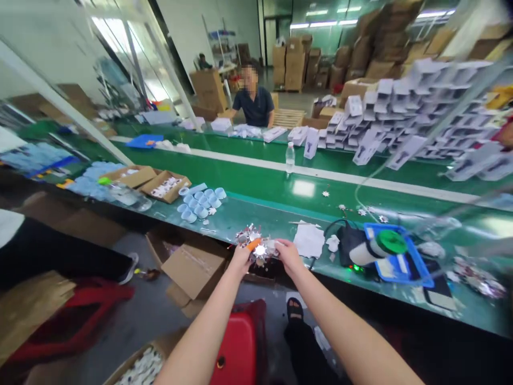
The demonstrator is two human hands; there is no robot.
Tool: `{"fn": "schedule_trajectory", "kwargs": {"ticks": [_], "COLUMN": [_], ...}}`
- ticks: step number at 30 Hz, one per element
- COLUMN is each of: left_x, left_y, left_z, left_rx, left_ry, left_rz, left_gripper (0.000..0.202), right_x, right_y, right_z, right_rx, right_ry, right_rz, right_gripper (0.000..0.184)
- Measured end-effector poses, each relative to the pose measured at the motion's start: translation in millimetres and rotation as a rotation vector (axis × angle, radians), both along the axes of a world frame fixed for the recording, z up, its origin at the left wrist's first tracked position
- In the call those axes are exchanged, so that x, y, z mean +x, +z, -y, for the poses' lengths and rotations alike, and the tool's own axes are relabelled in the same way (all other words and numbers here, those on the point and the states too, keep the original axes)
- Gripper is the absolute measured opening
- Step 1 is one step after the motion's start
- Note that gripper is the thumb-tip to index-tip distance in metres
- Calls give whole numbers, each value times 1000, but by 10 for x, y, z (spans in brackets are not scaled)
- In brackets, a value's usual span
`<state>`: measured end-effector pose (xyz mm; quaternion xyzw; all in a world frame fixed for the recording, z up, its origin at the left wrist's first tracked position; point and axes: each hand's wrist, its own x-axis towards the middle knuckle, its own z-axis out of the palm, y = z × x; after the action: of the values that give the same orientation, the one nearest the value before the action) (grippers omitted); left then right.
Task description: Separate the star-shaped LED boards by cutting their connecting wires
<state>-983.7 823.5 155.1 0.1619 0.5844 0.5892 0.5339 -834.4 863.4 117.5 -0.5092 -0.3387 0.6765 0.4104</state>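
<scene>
The left hand [240, 260] is curled almost shut around an orange-handled tool [254, 244], its blade hidden, though how tight the hold is I cannot tell; the right hand [289, 255] reaches in from the other side, its fingers nearly closed on a cluster of silvery star-shaped pieces [259, 250], which sits just above the near edge of a green conveyor bench [276, 184]; the exact contact is hidden; a sheet of white paper [308, 240] lies just beside the right hand; further right sits a blue tray [395, 267] bearing a tape roll [379, 248]; clear plastic cups [198, 203] stand well left; for this close handwork, a steady pinch and tool tip kept clear of the fingers would seem safest among such spiky pieces
</scene>
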Motion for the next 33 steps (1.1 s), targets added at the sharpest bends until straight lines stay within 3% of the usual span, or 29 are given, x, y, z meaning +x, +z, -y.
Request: {"fn": "schedule_trajectory", "kwargs": {"ticks": [2, 5, 7, 10, 13, 18, 20, 22, 29, 31, 33], "left_x": [-206, -490, -657, -864, -993, -1005, -969, -936, -976, -1006, -1026], "left_y": [-212, -437, -513, -509, -406, -283, -283, -285, -117, -28, 70], "left_z": [-478, -990, -1221, -1436, -1527, -1550, -1556, -1570, -1604, -1579, -1529], "left_rx": [-105, -258, -351, -439, -468, -508, -505, -516, -516, -506, -518], "left_ry": [-11, -81, -128, -235, -339, -364, -387, -428, -648, -692, -715], "left_rz": [-2, -14, -34, -64, -116, -289, -362, -451, -907, -1011, -1079], "left_gripper": [81, 66, 56, 49, 51, 63, 64, 66, 86, 84, 80], "right_x": [-151, -342, -433, -499, -487, -337, -245, -160, -207, -251, -228], "right_y": [-156, -314, -373, -379, -291, -106, -36, 61, 632, 773, 887], "right_z": [-425, -839, -1008, -1167, -1240, -1181, -1124, -1073, -1076, -1121, -1158], "right_rx": [-34, -78, -94, -100, -115, -97, -90, -52, 252, 267, 141], "right_ry": [-7, -28, -43, -91, -204, -507, -558, -491, 6, 29, -91], "right_rz": [53, 119, 146, 167, 182, 128, 131, 212, 522, 490, 249], "right_gripper": [70, 68, 67, 65, 65, 72, 72, 66, 38, 40, 44]}}
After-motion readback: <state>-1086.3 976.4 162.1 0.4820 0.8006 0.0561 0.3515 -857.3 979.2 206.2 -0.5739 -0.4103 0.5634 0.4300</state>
